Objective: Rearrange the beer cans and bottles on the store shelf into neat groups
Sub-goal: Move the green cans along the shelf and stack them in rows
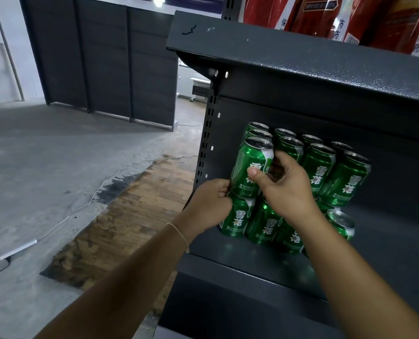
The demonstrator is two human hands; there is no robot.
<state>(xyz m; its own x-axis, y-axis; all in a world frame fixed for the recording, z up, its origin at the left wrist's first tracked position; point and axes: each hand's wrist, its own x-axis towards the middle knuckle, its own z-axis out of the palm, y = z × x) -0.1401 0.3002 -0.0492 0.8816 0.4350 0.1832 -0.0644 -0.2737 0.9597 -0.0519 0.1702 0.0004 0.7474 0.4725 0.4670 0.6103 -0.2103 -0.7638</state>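
Several green beer cans stand stacked in two layers at the left end of a dark grey shelf (pixel 252 263). My right hand (pixel 284 182) grips the front-left can of the upper layer (pixel 251 165), thumb across its label and fingers behind it. My left hand (pixel 209 204) pinches the lower left edge of that same can, just above a bottom-layer can (pixel 237 218). More upper cans (pixel 345 179) stand to the right. One single can (pixel 341 223) stands lower at the right end of the group. My arms hide part of the bottom row.
The shelf above (pixel 301 59) overhangs the cans and carries red packages (pixel 325 15). A slotted upright (pixel 204 148) bounds the shelf on the left. Bare shelf surface extends to the right of the cans. A white cable (pixel 86 204) runs across the grey and wood floor.
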